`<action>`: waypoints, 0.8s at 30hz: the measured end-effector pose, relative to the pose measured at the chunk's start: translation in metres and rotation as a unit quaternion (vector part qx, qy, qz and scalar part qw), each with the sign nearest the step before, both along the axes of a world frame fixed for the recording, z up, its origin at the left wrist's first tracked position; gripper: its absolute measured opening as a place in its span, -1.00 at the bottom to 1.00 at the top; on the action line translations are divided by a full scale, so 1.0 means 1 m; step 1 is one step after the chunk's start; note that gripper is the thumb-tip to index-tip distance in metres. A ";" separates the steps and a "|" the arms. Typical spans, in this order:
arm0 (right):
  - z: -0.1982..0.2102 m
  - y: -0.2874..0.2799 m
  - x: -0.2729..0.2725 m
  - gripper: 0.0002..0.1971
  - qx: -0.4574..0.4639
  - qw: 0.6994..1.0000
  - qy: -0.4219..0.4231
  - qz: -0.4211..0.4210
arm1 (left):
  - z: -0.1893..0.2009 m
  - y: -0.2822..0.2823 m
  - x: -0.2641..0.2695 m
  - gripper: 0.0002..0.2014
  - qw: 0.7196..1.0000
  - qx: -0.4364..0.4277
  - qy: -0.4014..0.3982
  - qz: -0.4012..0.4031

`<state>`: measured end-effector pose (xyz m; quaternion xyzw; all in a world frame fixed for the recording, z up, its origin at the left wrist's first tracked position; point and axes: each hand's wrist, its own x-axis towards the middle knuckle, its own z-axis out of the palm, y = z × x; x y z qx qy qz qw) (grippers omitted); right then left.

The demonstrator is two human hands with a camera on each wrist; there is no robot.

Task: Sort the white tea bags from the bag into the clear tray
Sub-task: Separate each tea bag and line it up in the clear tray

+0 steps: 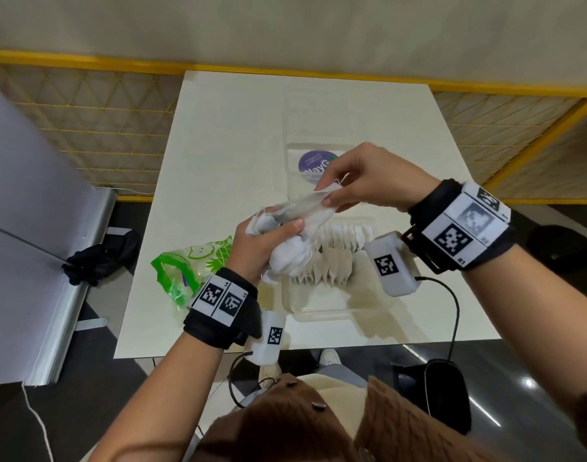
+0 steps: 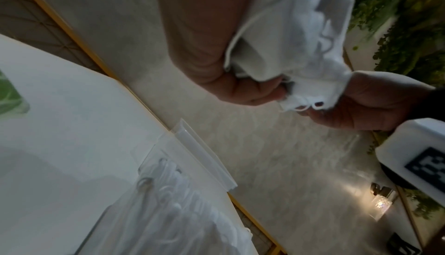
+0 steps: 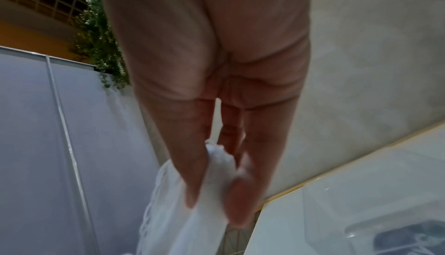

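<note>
White tabletop [image 1: 218, 135], with a green-printed plastic zip bag [image 1: 178, 271] lying left of the clear plastic tray [image 1: 318, 308]. Above the tray's near-left corner, left hand [image 1: 262, 241] clutches a bunch of white tea bags [image 1: 290, 258]; right hand [image 1: 362, 178], up-right of it, pinches one white tea bag [image 1: 313, 206] stretched between both hands. Tray directly below, its row of filed tea bags [image 1: 335, 255] crowding the drop spot; clear lid [image 1: 315, 128] beyond.

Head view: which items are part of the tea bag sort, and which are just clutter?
In the job:
- left hand, gripping a bunch of white tea bags
- right hand, pinching one tea bag out of the bunch
- clear tray, a row of tea bags already in it
- green printed bag

Lying about:
- clear lid with purple label
- dark cloth on the floor
</note>
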<state>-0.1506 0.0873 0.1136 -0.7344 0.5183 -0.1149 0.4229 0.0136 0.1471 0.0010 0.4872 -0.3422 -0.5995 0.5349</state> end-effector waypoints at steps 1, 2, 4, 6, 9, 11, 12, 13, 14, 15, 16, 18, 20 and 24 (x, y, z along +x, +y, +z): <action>0.001 0.001 -0.001 -0.84 0.004 1.000 -0.005 0.000 | 0.000 -0.001 -0.002 -0.84 1.000 0.003 0.005 -0.001; 0.002 0.002 -0.003 -0.82 0.009 1.000 -0.008 0.001 | -0.001 -0.001 -0.003 -0.84 1.000 0.004 0.011 -0.002; 0.005 0.003 -0.008 -0.80 0.019 1.000 -0.009 0.003 | -0.002 -0.002 -0.005 -0.84 1.000 0.011 0.020 -0.008; 0.006 0.004 -0.015 -0.80 0.020 1.000 -0.008 -0.014 | -0.003 -0.004 -0.007 -0.86 0.999 0.023 0.030 -0.017; 0.002 0.007 -0.028 -0.79 0.034 0.997 -0.031 -0.057 | -0.003 -0.006 -0.012 -0.89 0.997 0.040 0.024 -0.064; -0.001 0.010 -0.043 -0.81 0.039 0.994 -0.041 -0.095 | -0.005 -0.007 -0.016 -0.89 0.991 0.060 0.006 -0.117; -0.003 0.011 -0.052 -0.82 0.039 0.992 -0.040 -0.116 | -0.007 -0.007 -0.018 -0.88 0.987 0.077 -0.003 -0.139; -0.004 0.013 -0.062 -0.83 0.040 0.989 -0.032 -0.136 | -0.010 -0.008 -0.020 -0.86 0.983 0.093 -0.008 -0.159; -0.006 0.016 -0.073 -0.84 0.043 0.987 -0.018 -0.155 | -0.012 -0.008 -0.024 -0.83 0.977 0.102 -0.019 -0.185; -0.008 0.019 -0.085 -0.84 0.045 0.984 0.001 -0.173 | -0.014 -0.009 -0.029 -0.81 0.969 0.106 -0.037 -0.221; -0.012 0.022 -0.096 -0.84 0.048 0.980 0.019 -0.191 | -0.016 -0.010 -0.037 -0.77 0.956 0.107 -0.059 -0.265; -0.020 0.029 -0.116 -0.84 0.049 0.971 0.055 -0.226 | -0.021 -0.014 -0.058 -0.72 0.928 0.123 -0.085 -0.342; -0.028 0.034 -0.130 -0.84 0.045 0.962 0.080 -0.258 | -0.027 -0.017 -0.081 -0.69 0.897 0.147 -0.094 -0.406; -0.047 0.041 -0.142 -0.83 0.050 0.949 0.086 -0.300 | -0.044 -0.019 -0.115 -0.62 0.842 0.170 -0.138 -0.494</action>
